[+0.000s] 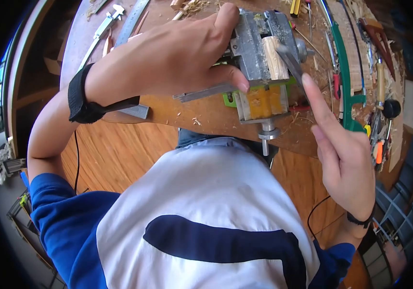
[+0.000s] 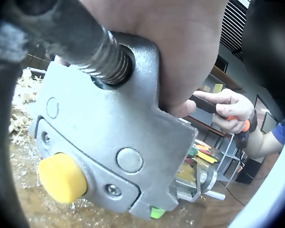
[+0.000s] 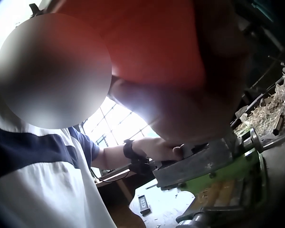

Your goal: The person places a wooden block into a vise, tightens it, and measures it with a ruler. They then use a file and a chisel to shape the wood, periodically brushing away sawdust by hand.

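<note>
A grey metal bench vise (image 1: pixel 252 48) with a yellow block below its jaws clamps a small pale piece of wood (image 1: pixel 276 60). My left hand (image 1: pixel 177 55) grips the vise from its left side, thumb at the near end and fingers toward the far end. In the left wrist view that palm lies against the vise body (image 2: pixel 104 123). My right hand (image 1: pixel 346 164) holds a file (image 1: pixel 291 65) by its orange handle (image 3: pixel 152 45), index finger stretched along the blade. The blurred blade slants over the wood's right edge.
Calipers (image 1: pixel 101 33) and a steel ruler (image 1: pixel 132 21) lie at the bench's left. A green-framed saw (image 1: pixel 345 79) and several hand tools lie along the right. Wood shavings (image 1: pixel 194 7) are scattered at the back. The vise's screw handle (image 1: pixel 267 135) sticks out toward my body.
</note>
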